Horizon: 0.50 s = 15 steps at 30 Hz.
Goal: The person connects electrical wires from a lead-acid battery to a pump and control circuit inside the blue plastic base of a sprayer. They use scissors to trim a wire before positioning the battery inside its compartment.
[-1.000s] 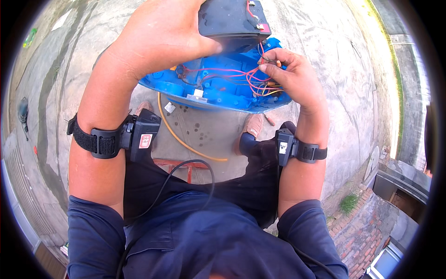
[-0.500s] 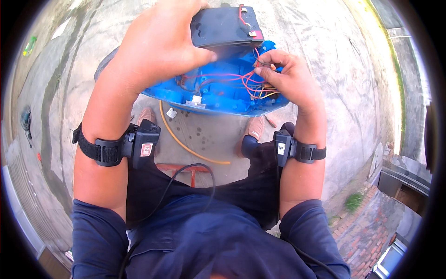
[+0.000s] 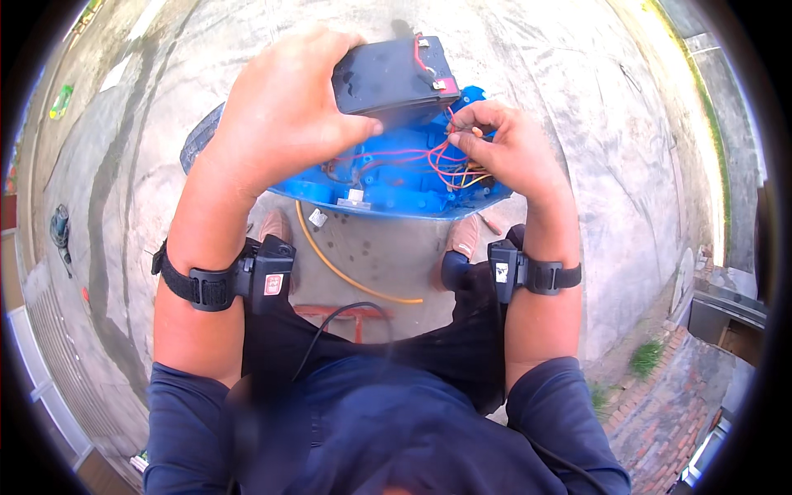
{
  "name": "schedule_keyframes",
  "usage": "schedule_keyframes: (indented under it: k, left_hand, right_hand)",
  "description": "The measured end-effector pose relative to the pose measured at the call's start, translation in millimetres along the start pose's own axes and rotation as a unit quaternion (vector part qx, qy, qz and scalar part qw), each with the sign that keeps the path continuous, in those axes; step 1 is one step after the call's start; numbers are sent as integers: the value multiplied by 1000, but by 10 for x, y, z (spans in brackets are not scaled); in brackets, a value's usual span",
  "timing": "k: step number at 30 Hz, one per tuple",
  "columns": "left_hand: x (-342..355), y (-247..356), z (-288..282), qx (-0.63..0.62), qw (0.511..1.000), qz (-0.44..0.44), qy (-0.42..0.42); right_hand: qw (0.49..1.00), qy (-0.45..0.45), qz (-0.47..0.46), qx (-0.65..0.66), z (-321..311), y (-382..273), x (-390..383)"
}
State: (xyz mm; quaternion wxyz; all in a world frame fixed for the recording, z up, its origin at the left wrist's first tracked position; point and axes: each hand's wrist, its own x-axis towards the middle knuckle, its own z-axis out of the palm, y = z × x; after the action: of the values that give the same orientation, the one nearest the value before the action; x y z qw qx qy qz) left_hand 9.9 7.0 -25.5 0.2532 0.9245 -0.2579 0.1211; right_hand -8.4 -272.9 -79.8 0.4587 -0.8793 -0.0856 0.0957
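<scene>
A black battery [image 3: 388, 74], with a red wire and metal tabs on its top, is held in my left hand [image 3: 289, 111], whose thumb lies along the near edge. Beneath it is a blue plastic shell [image 3: 388, 198] with moulded posts, a small pale fitting [image 3: 355, 195] and a tangle of red, yellow and dark wires [image 3: 437, 162]. My right hand [image 3: 503, 148] pinches some of these wires just below the battery's right corner, near a small tan piece. The shell's far part is hidden by the battery and my left hand.
A yellow hose [image 3: 330, 268] curves over the concrete between my shoes, near a red metal frame [image 3: 355, 322]. A tool with a pale handle [image 3: 495, 224] lies by the right shoe. A teal power tool [image 3: 60, 229] and a green object [image 3: 59, 101] lie at left; bricks [image 3: 660, 412] at lower right.
The battery, both hands and the shell sit lower in the picture, along with the ground around them; the battery also shifts slightly left. Both hands keep their grip.
</scene>
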Motion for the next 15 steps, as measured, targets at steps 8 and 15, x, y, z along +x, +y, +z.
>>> schedule_keyframes:
  k: [8,15]
  left_hand:
    - [-18,41,-30,-8,1000,17,-15]
    - [-20,98,-24,-51,998,-6,-35]
  right_hand:
    - [1000,10,-13,-17,4,14,4]
    - [999,6,-36,-24,-23,-48,-4]
